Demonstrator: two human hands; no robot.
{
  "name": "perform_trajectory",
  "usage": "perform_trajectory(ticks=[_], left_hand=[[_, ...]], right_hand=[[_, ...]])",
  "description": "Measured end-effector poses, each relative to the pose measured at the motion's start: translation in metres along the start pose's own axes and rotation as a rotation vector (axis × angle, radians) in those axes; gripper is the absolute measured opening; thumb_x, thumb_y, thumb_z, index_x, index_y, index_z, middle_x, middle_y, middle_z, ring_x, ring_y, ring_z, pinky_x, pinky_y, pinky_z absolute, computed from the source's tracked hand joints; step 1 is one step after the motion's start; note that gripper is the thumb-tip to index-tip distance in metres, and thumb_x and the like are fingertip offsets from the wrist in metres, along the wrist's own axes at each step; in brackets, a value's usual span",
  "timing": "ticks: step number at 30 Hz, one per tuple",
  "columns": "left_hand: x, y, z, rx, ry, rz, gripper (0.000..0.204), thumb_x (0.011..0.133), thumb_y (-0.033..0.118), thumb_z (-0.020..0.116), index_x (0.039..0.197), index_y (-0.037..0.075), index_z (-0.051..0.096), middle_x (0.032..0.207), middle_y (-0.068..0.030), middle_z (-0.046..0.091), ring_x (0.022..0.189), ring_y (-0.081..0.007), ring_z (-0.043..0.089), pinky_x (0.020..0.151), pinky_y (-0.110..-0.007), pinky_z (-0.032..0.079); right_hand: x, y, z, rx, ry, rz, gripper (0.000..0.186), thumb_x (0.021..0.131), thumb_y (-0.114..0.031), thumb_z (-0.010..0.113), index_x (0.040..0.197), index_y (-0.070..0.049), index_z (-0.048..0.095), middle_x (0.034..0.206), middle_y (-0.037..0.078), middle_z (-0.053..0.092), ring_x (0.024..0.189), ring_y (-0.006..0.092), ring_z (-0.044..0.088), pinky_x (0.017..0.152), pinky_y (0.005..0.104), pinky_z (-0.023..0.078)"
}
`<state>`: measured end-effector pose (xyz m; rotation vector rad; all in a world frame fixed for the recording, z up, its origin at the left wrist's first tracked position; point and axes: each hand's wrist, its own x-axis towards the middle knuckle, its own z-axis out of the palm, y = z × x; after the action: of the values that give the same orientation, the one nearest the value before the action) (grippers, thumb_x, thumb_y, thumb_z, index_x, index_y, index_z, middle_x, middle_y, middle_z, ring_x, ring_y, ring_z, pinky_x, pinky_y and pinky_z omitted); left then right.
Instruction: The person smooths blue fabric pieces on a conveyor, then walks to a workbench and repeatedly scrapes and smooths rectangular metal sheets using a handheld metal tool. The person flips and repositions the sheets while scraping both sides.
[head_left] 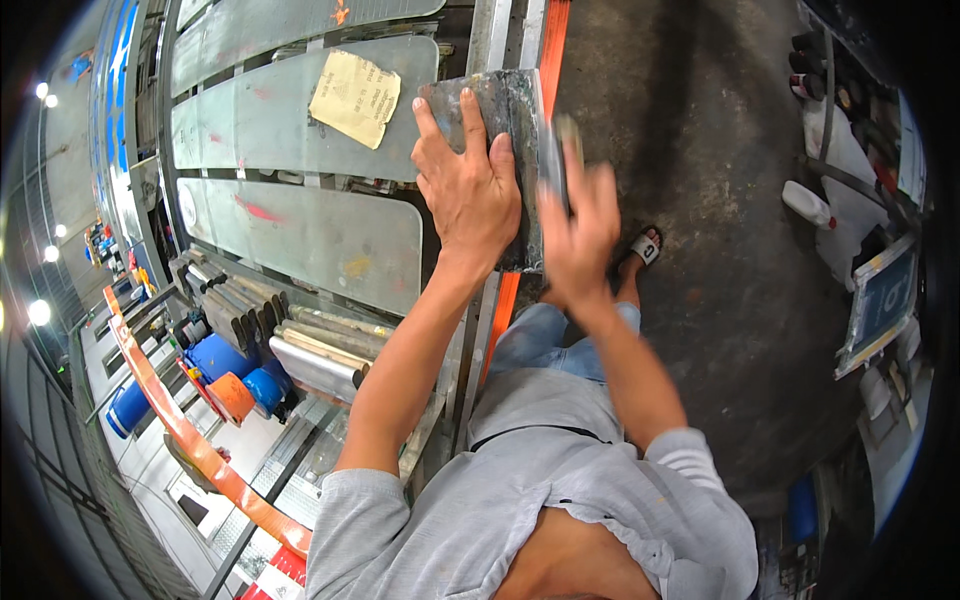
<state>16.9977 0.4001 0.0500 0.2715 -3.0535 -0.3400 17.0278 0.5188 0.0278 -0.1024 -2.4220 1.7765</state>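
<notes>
My left hand lies on a dark, paint-stained board, its fingers spread and pressing on the top face. Along the board's right side runs a smooth grey strip. My right hand is at that strip, smeared by motion. A pale blurred shape shows at its fingertips, and I cannot make out whether it is a held object. Beneath the board is the edge of a metal rack with an orange rail.
Long greyish glass-like panels lie across the rack to the left, one bearing a yellow paper sheet. Wooden-handled squeegees and blue and orange containers stand nearer. On the right, a framed screen and a white bottle border the dark floor.
</notes>
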Motion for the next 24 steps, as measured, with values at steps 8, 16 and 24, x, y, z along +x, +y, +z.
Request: perform_trajectory(ticks=[8,16,24], left_hand=[[-0.002,0.000,0.002,0.013,0.043,0.051,0.053,0.103,0.033,0.047,0.150,0.009,0.045,0.154,-0.0324,0.026,0.127,-0.0502,0.042,0.105,-0.055,0.039],[-0.004,-0.005,0.008,0.018,0.059,0.011,0.053,0.103,0.037,0.046,0.150,0.011,0.045,0.153,-0.0319,0.027,0.128,-0.0493,0.042,0.104,-0.055,0.040],[-0.004,-0.004,0.011,-0.010,0.086,-0.002,0.055,0.102,0.039,0.048,0.148,0.010,0.046,0.153,-0.0316,0.027,0.130,-0.0489,0.042,0.103,-0.058,0.040]], right_hand=[[0.089,0.011,0.023,-0.034,0.130,-0.109,0.053,0.087,-0.011,0.065,0.139,-0.004,0.057,0.087,0.017,0.051,0.075,0.0313,0.054,0.069,0.0395,0.046],[-0.034,-0.001,-0.004,0.000,0.042,0.006,0.058,0.084,-0.004,0.065,0.141,-0.005,0.057,0.084,0.015,0.055,0.072,0.0247,0.054,0.068,0.0420,0.048],[-0.066,-0.005,-0.018,-0.049,-0.006,0.055,0.058,0.086,-0.006,0.066,0.143,-0.007,0.055,0.089,0.016,0.050,0.075,0.0286,0.053,0.072,0.0387,0.047]])
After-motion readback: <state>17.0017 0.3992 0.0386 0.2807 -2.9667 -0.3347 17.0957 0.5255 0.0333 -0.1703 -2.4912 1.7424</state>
